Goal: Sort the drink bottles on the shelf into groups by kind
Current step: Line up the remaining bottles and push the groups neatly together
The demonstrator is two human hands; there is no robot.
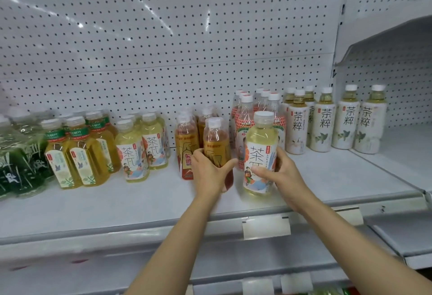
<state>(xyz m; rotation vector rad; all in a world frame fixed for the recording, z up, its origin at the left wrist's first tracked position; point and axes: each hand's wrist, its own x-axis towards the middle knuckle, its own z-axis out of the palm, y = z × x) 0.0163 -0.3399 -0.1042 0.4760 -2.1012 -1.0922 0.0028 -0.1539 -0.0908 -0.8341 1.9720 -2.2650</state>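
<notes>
Head view: the left hand grips an amber bottle at the front of the amber group on the white shelf. The right hand grips a pale yellow bottle just beside it. Matching pale yellow bottles stand farther left, beyond the amber group. White-labelled bottles stand to the right.
</notes>
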